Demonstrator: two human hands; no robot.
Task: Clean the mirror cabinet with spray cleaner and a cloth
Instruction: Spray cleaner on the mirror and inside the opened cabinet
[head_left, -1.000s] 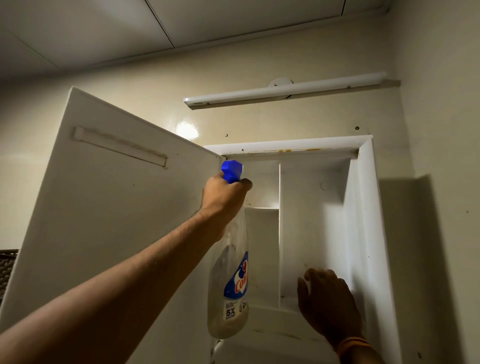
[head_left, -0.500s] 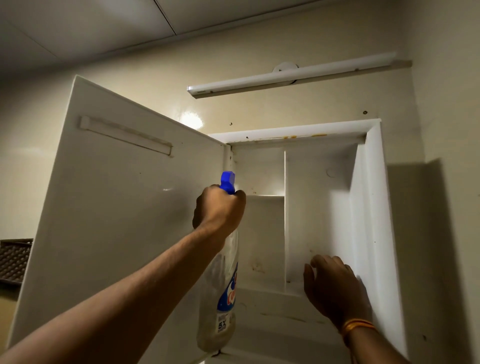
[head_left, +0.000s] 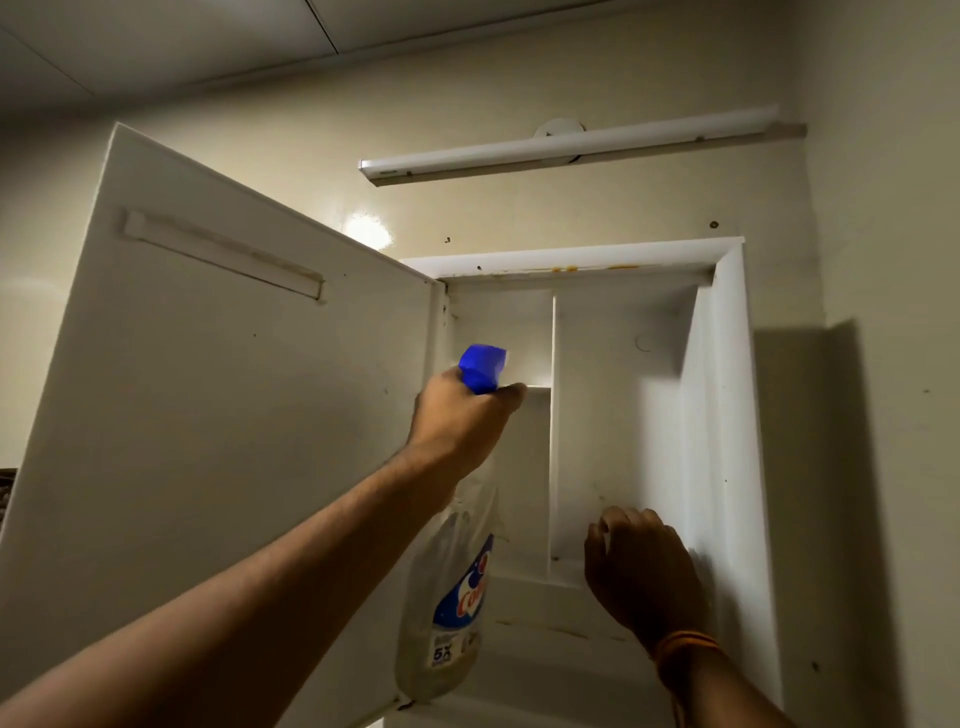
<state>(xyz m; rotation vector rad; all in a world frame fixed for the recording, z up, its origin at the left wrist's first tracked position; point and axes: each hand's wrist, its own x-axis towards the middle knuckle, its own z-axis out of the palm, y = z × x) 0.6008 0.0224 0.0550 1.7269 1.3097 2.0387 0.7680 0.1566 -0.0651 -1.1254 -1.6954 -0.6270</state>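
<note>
The white mirror cabinet (head_left: 727, 395) hangs on the wall with its door (head_left: 234, 415) swung open to the left, showing the door's plain inner face. My left hand (head_left: 457, 421) grips the neck of a clear spray bottle (head_left: 452, 597) with a blue trigger head (head_left: 483, 369), which points into the upper left compartment near the small shelf (head_left: 537, 387). My right hand (head_left: 639, 571), with an orange band at the wrist, lies with curled fingers against the bottom of the right compartment. No cloth shows; anything under that hand is hidden.
A vertical divider (head_left: 553, 426) splits the cabinet inside. A long white light fixture (head_left: 571, 148) is mounted on the wall above. The side wall (head_left: 883, 364) stands close on the right. Brown stains mark the cabinet's top edge and bottom shelf.
My left hand has shifted the bottle slightly right, toward the left compartment. My right hand stays low in the right compartment. The view has shifted a little.
</note>
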